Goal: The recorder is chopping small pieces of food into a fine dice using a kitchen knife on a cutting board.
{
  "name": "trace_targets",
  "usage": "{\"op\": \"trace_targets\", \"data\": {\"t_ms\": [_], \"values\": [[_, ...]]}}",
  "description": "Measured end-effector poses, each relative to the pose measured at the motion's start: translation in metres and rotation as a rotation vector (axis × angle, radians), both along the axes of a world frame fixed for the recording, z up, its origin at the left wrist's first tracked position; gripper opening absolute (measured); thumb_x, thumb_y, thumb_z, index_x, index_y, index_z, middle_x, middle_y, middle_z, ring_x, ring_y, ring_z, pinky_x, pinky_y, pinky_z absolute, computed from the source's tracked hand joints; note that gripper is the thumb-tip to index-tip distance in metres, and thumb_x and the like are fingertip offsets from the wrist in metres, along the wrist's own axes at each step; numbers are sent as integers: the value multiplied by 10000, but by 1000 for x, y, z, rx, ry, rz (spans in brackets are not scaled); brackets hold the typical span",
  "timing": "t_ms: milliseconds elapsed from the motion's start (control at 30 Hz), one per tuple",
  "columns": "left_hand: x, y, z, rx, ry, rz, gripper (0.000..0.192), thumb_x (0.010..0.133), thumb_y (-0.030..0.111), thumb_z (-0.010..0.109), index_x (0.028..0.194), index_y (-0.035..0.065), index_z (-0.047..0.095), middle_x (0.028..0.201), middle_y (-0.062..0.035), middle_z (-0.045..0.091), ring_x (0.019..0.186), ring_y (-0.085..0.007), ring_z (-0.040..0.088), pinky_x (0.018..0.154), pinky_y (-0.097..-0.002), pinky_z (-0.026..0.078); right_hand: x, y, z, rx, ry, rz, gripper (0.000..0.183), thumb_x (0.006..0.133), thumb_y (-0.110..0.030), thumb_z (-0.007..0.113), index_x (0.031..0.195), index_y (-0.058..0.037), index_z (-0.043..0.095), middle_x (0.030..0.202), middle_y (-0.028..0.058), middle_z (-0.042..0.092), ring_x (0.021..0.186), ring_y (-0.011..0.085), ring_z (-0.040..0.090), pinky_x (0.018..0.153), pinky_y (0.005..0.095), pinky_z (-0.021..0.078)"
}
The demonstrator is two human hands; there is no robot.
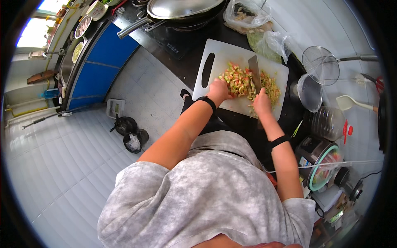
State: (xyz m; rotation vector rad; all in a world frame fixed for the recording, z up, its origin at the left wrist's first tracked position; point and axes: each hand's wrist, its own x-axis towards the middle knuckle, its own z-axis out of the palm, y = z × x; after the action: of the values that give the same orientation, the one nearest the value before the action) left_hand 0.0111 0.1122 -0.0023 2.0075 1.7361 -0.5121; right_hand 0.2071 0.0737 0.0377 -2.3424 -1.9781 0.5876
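Observation:
A white cutting board (217,49) with a black-edged handle slot lies at an angle on the dark countertop. My right hand (262,104) grips a cleaver (254,69), whose broad blade stands among chopped pieces. Left of the blade is a heap of coarsely diced red-and-green vegetable (237,79); finer bits (273,88) lie to its right. My left hand (218,91) rests at the lower left edge of the heap, its fingers bent against the pieces. Whether it pinches any of them I cannot tell. The cleaver's handle is mostly hidden in my right hand.
A lidded wok (183,9) sits beyond the board, its handle (133,27) reaching left. Plastic bags (246,15) lie at the back. A wire skimmer (321,65), a metal pot (310,93) and a large plastic bottle (328,122) stand right. Black bags (125,125) are on the floor.

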Motion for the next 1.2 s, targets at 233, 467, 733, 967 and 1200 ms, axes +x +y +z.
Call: {"op": "trace_targets", "data": {"t_ms": [233,467,733,967,1200], "values": [[-3,7,4,-6,-49,58,950,569,663,775,1219,23,505,1062,-121,580,948,-181,620,721,-294,548,44,1,12,16,-63,235,295,886,-114,509,1121,46,434,724,236,627,674,416,627,615,512,496],[-2,1,-3,-13,-40,14,966,575,685,756,1215,5,511,1047,-113,576,921,-167,612,692,-282,544,27,-3,4,-46,-53,153,436,893,-90,486,1260,122,385,703,212,631,630,370,637,537,463,507],[-3,7,10,12,-39,-2,943,583,702,732,1187,6,533,1022,-107,605,923,-169,616,692,-283,545,-2,-12,-7,-33,-80,91,403,861,-80,522,1204,98,407,714,215,633,646,394,636,569,481,510],[-7,6,5,-4,-56,-3,921,585,688,740,1170,3,552,1028,-118,580,888,-176,622,679,-283,542,45,14,11,59,49,219,361,870,-112,530,1167,69,434,763,249,629,715,421,628,605,506,503],[-4,2,9,15,-75,51,925,593,666,750,1170,-20,524,1026,-158,584,878,-226,637,700,-321,543,20,-16,6,-64,-55,121,387,872,-79,477,1224,73,419,742,246,634,687,411,640,603,514,506]]}}
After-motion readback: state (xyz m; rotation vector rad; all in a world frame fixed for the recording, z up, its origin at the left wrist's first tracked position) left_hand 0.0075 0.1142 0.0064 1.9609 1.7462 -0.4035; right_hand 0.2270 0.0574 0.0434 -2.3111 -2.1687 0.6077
